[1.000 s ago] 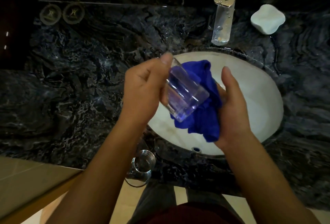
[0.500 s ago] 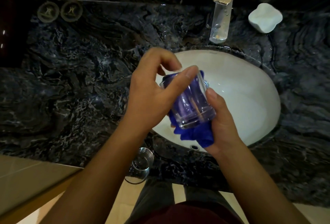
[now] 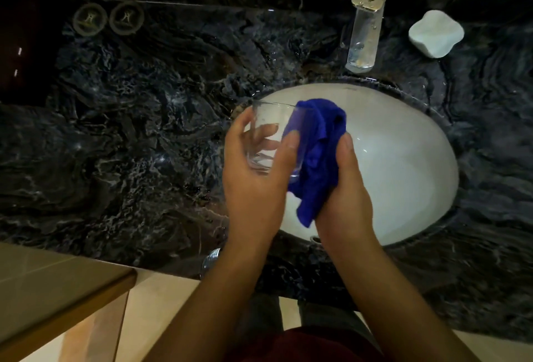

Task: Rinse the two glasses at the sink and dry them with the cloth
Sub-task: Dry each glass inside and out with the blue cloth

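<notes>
My left hand point(image 3: 253, 188) has its thumb across the near wall of the glass point(image 3: 274, 142) and its fingers curled round the far wall, where I see them through the clear side; the glass sits over the left edge of the sink point(image 3: 403, 160), mouth tipped away from me. My right hand point(image 3: 346, 188) is closed round the bunched blue cloth point(image 3: 320, 154), thumb on top, pressing it against the glass's right wall. I judge the glass light, rigid, breakable and slick while wet, so I'd hold it round the body as now, not by the thin rim, and keep it over the basin. The cloth is soft and limp, so it takes any grip and folds into the mouth easily. The glass looks empty, though I can't rule out drops; the sink holds no standing water that I can see. The second glass point(image 3: 212, 260) stands at the counter's point(image 3: 115, 131) near edge, mostly hidden by my left forearm, contents not visible. No water runs from the tap point(image 3: 364, 36); a white soap dish point(image 3: 435, 34) sits beside it
</notes>
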Available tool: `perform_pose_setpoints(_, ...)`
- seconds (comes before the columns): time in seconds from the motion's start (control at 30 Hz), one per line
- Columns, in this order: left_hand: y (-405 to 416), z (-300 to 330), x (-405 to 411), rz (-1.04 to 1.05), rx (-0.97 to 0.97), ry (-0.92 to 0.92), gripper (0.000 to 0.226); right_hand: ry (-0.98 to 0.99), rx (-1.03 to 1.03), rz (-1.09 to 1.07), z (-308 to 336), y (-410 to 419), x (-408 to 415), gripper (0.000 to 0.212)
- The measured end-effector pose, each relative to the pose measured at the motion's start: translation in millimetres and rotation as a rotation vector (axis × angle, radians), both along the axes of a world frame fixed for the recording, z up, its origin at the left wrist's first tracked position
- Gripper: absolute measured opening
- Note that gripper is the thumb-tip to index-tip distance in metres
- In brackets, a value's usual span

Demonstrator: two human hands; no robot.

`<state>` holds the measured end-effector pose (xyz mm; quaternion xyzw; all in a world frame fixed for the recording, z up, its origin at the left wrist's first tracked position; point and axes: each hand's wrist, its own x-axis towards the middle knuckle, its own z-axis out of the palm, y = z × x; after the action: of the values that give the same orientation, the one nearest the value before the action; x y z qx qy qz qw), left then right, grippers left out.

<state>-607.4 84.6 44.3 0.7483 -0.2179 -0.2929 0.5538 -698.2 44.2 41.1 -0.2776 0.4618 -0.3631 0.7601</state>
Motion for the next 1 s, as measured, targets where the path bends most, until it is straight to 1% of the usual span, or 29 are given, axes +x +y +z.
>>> perform_pose_setpoints(0.07, 3.5, -1.7, 15.8, 0.014, -0.023, 0.060, 0.059, 0.099, -0.043, 0.068, -3.1, -6.6, -10.4, 0.060)
perform_pose_setpoints(0.17, 3.9, -0.2, 38.9, 0.009, -0.090, 0.283, 0.057, 0.192, -0.159, 0.225, -1.8, -21.4, -26.0, 0.054)
perform_pose_setpoints(0.23, 6.0, -0.2, 50.7, -0.051, -0.138, 0.437, 0.056, 0.241, -0.201, 0.214, 4.1, -34.5, -31.9, 0.056)
perform_pose_setpoints(0.3, 8.9, -0.7, 57.7, -0.123, -0.164, 0.540, 0.063, 0.317, -0.236, 0.163, 13.5, -52.8, -34.1, 0.046)
perform_pose_setpoints(0.37, 9.8, -1.6, 61.2, -0.194, -0.118, 0.512, 0.064, 0.427, -0.293, 0.190, 23.9, -71.9, -31.3, 0.030)
perform_pose_setpoints(0.4, 8.8, -1.7, 63.2, -0.226, -0.091, 0.471, 0.060, 0.463, -0.346, 0.242, 28.7, -80.0, -27.9, 0.026)
perform_pose_setpoints(0.43, 7.2, -1.4, 66.1, -0.262, -0.074, 0.430, 0.057, 0.481, -0.443, 0.313, 34.0, -85.3, -23.7, 0.022)
perform_pose_setpoints(0.5, 3.1, 0.7, 73.4, -0.312, -0.069, 0.358, 0.055, 0.473, -0.696, 0.489, 42.2, -87.9, -18.5, 0.029)
perform_pose_setpoints(0.53, 0.3, 2.4, 77.8, -0.310, -0.075, 0.320, 0.055, 0.470, -0.781, 0.573, 44.1, -88.2, -17.7, 0.035)
perform_pose_setpoints(0.57, -2.5, 4.1, 81.6, -0.290, -0.082, 0.283, 0.053, 0.471, -0.817, 0.632, 45.6, -88.6, -16.8, 0.040)
perform_pose_setpoints(0.63, -8.6, 6.0, 84.2, -0.242, -0.083, 0.248, 0.044, 0.450, -0.787, 0.664, 48.8, -90.0, -15.0, 0.042)
perform_pose_setpoints(0.7, -14.8, 7.4, 82.8, -0.188, -0.089, 0.258, 0.033, 0.468, -0.768, 0.678, 52.1, -91.8, -12.1, 0.037)
perform_pose_setpoints(0.73, -17.4, 7.4, 82.6, -0.157, -0.085, 0.257, 0.031, 0.488, -0.761, 0.723, 54.5, -91.8, -10.2, 0.037)
perform_pose_setpoints(0.8, -21.2, 7.7, 84.7, -0.133, -0.051, 0.245, 0.035, 0.489, -0.757, 0.907, 59.0, -86.1, -6.2, 0.042)
perform_pose_setpoints(0.83, -23.0, 8.4, 86.3, -0.150, -0.032, 0.244, 0.039, 0.490, -0.786, 1.021, 59.8, -81.3, -5.0, 0.049)
perform_pose_setpoints(0.9, -28.0, 10.1, 87.9, -0.204, -0.003, 0.264, 0.048, 0.561, -0.903, 1.198, 58.6, -74.0, -4.5, 0.071)
perform_pose_setpoints(0.93, -29.8, 10.4, 87.9, -0.217, 0.010, 0.283, 0.049, 0.605, -0.971, 1.238, 57.9, -72.3, -4.0, 0.081)
perform_pose_setpoints(1.0, -30.6, 9.8, 87.7, -0.229, 0.014, 0.320, 0.049, 0.649, -1.079, 1.262, 57.1, -70.6, -2.8, 0.094)
